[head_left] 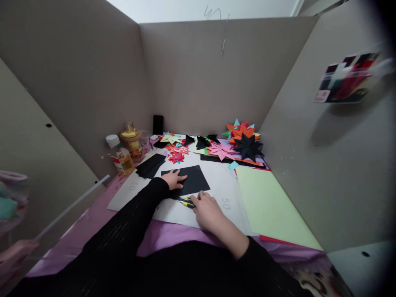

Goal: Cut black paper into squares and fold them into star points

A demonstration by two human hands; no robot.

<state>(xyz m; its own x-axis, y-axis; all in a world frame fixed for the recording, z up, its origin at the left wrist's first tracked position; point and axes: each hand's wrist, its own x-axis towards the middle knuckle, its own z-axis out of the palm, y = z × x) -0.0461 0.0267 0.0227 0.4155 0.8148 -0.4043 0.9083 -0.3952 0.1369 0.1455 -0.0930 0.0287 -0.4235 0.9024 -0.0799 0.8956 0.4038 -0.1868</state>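
A sheet of black paper (196,179) lies on the white work surface (213,214) in front of me. My left hand (174,180) presses flat on the left part of this sheet, its fingers spread. Below the sheet's near edge is a yellow-and-black utility knife (188,204), its thin end pointing left. My right hand (206,206) has its fingers curled at the right end of the knife, which they partly cover. To the left of the sheet lie black paper strips (150,166) in a loose stack.
Folded paper stars, among them a black star (248,147) and a pink star (222,150), sit at the back. Pale green sheets (272,202) lie at right. A glue bottle (125,161) and a brown cup (132,144) stand at left. Grey panels enclose the desk.
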